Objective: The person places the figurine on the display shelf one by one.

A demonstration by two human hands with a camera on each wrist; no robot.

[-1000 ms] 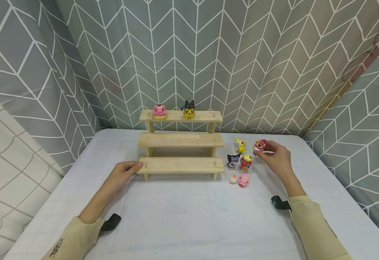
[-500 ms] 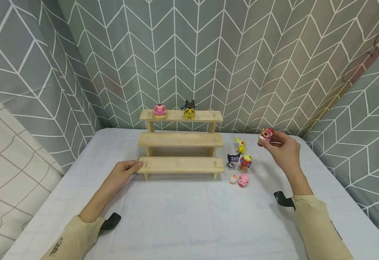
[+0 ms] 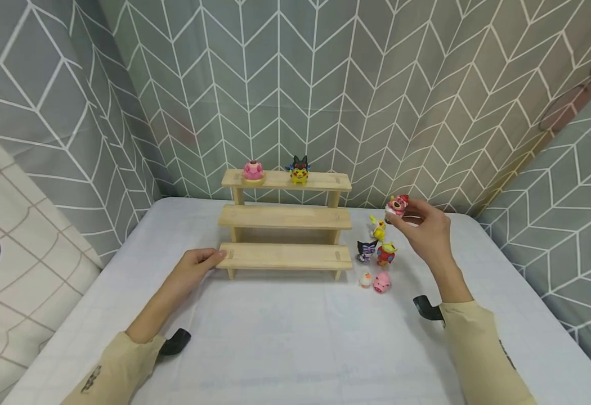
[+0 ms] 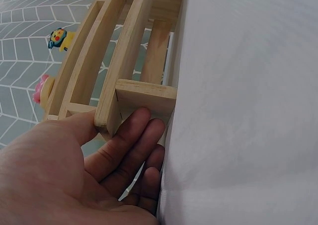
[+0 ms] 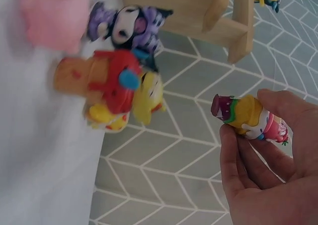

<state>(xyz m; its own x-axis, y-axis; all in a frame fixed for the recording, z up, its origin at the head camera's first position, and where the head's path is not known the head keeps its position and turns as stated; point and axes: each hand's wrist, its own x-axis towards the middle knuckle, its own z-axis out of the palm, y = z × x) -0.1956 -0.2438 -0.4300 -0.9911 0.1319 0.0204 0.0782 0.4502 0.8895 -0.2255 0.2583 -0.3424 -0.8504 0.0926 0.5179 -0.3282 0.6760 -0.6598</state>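
Pink-and-yellow, a stubby figurine [image 3: 398,206] is pinched by the right hand [image 3: 428,226] at three o'clock of the pale three-tier wooden shelf [image 3: 285,216], which the left hand [image 3: 193,271] grips at eight o'clock. Likely light, stiff plastic, it suits a hold round the middle; in the right wrist view its long axis slants, base toward ten o'clock, head toward four

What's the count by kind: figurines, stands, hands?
Figurines: 8 (pink one and yellow-black one on top tier; yellow one, purple-black one, red-blue one, small white one, pink pig on table; pink-red one held)
Stands: 1 (wooden stand)
Hands: 2 (left hand, right hand)
Total: 11
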